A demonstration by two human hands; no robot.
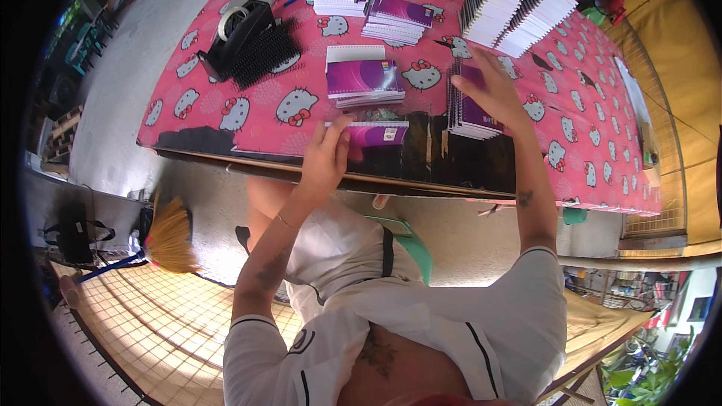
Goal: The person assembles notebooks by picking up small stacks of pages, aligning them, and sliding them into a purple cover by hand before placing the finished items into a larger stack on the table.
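Left hand [322,162]: fingers clamped on a purple booklet [383,134] at the tabletop's [259,135] near edge, a booklet pile [365,79] just beyond. Right hand [500,98]: fingers apart over a spiral-bound stack [472,114]. Far left: tape dispenser [242,39], black binding coils [263,59].

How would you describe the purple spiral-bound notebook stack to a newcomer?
Find the pink cartoon-cat tablecloth, then the large black patch along its near edge. Reaching onto this patch's right part is the purple spiral-bound notebook stack, partly hidden by the right hand. Black coils along its left edge set it apart from the coil-less purple stacks further left.
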